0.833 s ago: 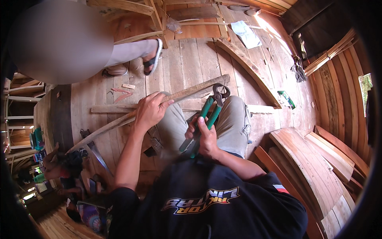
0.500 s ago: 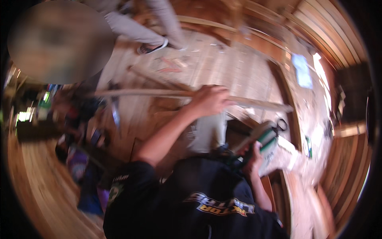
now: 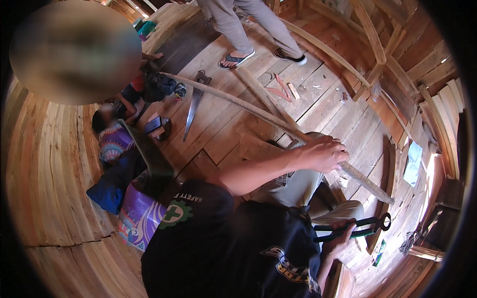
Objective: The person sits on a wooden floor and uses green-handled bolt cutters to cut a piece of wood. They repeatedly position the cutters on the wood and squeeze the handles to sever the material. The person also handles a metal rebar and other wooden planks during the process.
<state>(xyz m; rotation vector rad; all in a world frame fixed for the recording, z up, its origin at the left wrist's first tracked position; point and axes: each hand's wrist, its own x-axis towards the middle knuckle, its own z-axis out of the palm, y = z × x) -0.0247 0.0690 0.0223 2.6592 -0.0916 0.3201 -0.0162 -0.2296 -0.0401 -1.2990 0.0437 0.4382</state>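
Note:
My left hand [image 3: 325,153] is closed over a long, thin wooden strip [image 3: 248,107] near its right end. The strip slants across the view above my knees, from the far left down to the near right. Lower and to the right, my right hand [image 3: 342,239] grips a pair of pincers [image 3: 368,221] by the dark green handles. Their round jaws point right, apart from the strip. Between the two hands is my bent leg in light trousers.
A handsaw [image 3: 195,109] lies on the plank floor, with a red V-shaped object [image 3: 280,90] farther right. Someone in sandals [image 3: 236,59] stands beyond the strip. At left are a phone [image 3: 153,124] and a purple patterned item [image 3: 141,208]. A pale blue sheet [image 3: 412,164] lies at right.
The whole view has shifted and sharpened. The strip, nearly level before, now slopes down to the right. Both hands appear farther right and lower, keeping their holds.

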